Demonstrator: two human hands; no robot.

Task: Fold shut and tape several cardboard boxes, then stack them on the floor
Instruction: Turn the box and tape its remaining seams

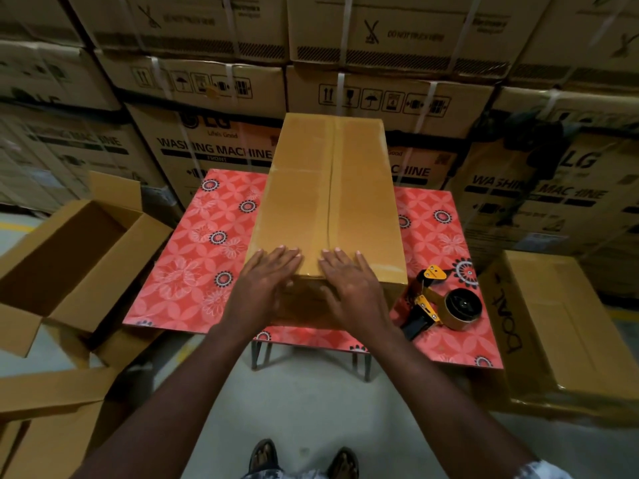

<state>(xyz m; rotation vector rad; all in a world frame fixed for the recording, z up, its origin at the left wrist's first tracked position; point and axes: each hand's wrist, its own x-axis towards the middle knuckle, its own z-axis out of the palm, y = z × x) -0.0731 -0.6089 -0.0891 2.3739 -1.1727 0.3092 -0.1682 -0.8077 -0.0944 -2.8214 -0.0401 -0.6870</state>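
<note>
Left hand (266, 281): fingers straight and close together, laid flat on the top of the long tan cardboard box (328, 202) at its near edge, just left of the centre seam; it grips nothing.
Right hand (349, 285): also flat, fingers slightly spread, just right of the seam, thumb hanging over the near end face; it presses and holds nothing.
Box position: on the red flower-patterned table (193, 257), flaps folded shut, with a glossy strip of brown tape (330, 160) along the seam.
Long axis: runs from 12 to 6 o'clock, straight away from the person; both hands sit at the 6 o'clock end, and the far end is well out of reach.
Step, as judged: smoothing the tape end down over the near edge; the top looks sealed.
Yellow-and-black tape dispenser (439, 302): lies on the table at 4 o'clock from the box, just beside its near right corner, nearer the right hand.
Closed tan box on the floor (553, 323): at 3 o'clock beyond the table edge, probably the base of the stack.
Open tan box (79, 257): at 9 o'clock, off the table's left side, flaps up, not yet sealed.
Next move, as judged: the hands must shift to the long sides at 9 and 3 o'clock for a balanced lift, then swing right.
Risk: lifted from the near end alone, the long box would tip forward.
</note>
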